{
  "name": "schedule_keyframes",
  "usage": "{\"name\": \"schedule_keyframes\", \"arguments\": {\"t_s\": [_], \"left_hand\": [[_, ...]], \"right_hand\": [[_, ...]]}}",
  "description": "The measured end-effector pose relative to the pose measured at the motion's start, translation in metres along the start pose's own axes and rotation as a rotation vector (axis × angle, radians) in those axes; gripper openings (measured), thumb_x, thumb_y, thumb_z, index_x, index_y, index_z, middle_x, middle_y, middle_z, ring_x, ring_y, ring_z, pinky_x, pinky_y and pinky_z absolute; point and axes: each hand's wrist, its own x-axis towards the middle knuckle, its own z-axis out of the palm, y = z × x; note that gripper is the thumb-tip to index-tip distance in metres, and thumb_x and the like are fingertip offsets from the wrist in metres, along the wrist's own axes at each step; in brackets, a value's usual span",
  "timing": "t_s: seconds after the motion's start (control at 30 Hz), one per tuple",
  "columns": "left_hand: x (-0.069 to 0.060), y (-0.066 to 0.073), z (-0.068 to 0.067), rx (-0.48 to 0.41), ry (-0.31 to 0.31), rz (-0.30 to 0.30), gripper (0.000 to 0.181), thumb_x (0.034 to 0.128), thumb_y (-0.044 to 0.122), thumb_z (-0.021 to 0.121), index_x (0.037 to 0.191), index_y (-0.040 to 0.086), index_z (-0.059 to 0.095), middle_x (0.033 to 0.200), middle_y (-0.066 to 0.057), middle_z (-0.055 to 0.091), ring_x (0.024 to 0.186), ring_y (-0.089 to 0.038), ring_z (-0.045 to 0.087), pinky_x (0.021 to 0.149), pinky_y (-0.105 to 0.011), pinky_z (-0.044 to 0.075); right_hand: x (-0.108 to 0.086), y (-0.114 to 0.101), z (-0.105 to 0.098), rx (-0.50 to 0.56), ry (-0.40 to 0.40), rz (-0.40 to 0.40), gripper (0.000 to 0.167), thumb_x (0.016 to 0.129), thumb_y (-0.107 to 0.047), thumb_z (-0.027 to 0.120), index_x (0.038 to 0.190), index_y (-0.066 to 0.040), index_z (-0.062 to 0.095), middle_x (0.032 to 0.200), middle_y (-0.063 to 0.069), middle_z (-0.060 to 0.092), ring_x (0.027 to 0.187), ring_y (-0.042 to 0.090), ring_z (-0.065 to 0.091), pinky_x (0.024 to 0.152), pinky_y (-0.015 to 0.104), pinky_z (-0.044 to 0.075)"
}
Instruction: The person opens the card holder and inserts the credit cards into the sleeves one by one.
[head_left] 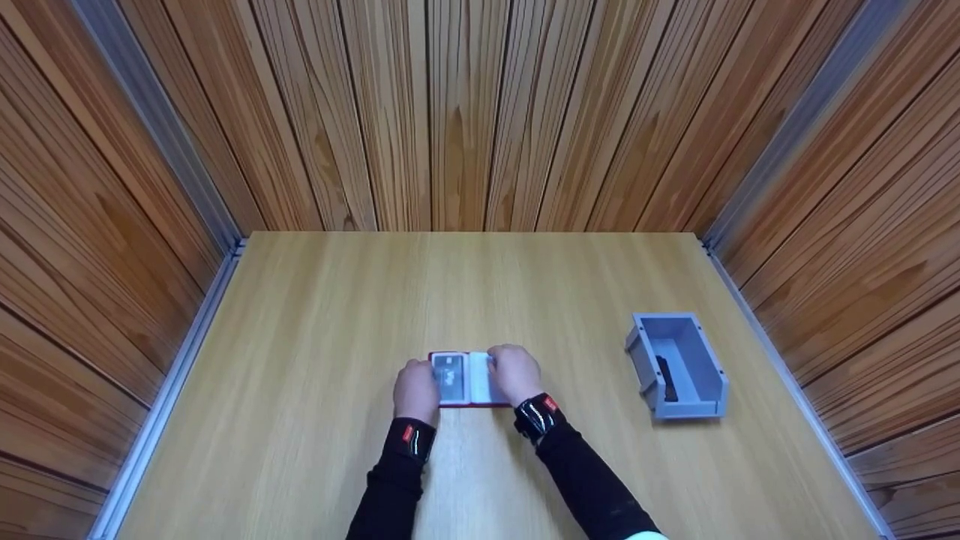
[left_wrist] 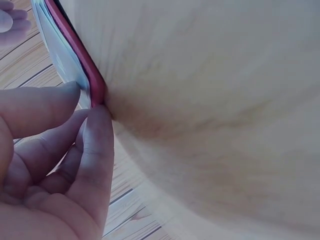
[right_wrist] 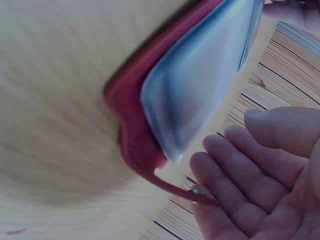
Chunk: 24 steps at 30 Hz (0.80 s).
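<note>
A red card holder [head_left: 470, 406] with clear plastic sleeves lies spread open on the table, a dark-printed card showing in its left half. My left hand [head_left: 417, 390] is at its left end; in the left wrist view the thumb and a finger [left_wrist: 97, 145] pinch its corner. My right hand [head_left: 515, 373] is over the right end. In the right wrist view its fingers [right_wrist: 227, 170] are loosely bent, touching the red strap [right_wrist: 175, 189] with a metal snap. The sleeve [right_wrist: 195, 85] stands up slightly from the red cover there.
A grey-blue plastic bin [head_left: 686, 409] stands to the right on the wooden table [head_left: 337, 300], with a slim black object [head_left: 667, 379] inside. Wood-plank walls with metal corner rails [head_left: 176, 135] enclose the table at the back and both sides.
</note>
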Motion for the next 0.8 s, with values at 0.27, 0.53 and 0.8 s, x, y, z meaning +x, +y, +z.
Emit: {"name": "schedule_keyframes", "arguments": {"t_s": [0.27, 0.53, 0.8], "left_hand": [[-0.0008, -0.0013, 0.0018, 0.028, 0.055, 0.052, 0.012, 0.0834, -0.006, 0.059, 0.076, -0.003, 0.068, 0.073, -0.015, 0.057, 0.07, -0.035, 0.061, 0.063, -0.047, 0.049], [-0.0005, -0.0015, 0.0009, 0.012, 0.028, 0.026, 0.013, 0.0856, -0.006, 0.058, 0.077, -0.003, 0.067, 0.074, -0.014, 0.057, 0.07, -0.033, 0.06, 0.063, -0.045, 0.049], [-0.0018, -0.0014, 0.0003, 0.002, 0.033, 0.021, 0.013, 0.0854, -0.007, 0.057, 0.076, -0.003, 0.066, 0.073, -0.013, 0.056, 0.069, -0.032, 0.059, 0.061, -0.046, 0.048]], "right_hand": [[-0.0016, 0.0041, 0.0027, 0.005, -0.005, 0.016, 0.013, 0.088, -0.009, 0.07, 0.099, -0.006, 0.076, 0.096, 0.011, 0.073, 0.089, 0.03, 0.069, 0.075, 0.044, 0.054], [-0.0031, 0.0047, 0.0043, 0.0, -0.012, 0.01, 0.016, 0.088, -0.008, 0.068, 0.102, -0.007, 0.076, 0.098, 0.011, 0.073, 0.091, 0.03, 0.069, 0.077, 0.043, 0.054], [-0.0043, 0.0046, 0.0057, -0.033, 0.01, -0.036, 0.008, 0.088, -0.007, 0.068, 0.089, -0.009, 0.076, 0.087, 0.009, 0.072, 0.08, 0.028, 0.068, 0.068, 0.042, 0.054]]}}
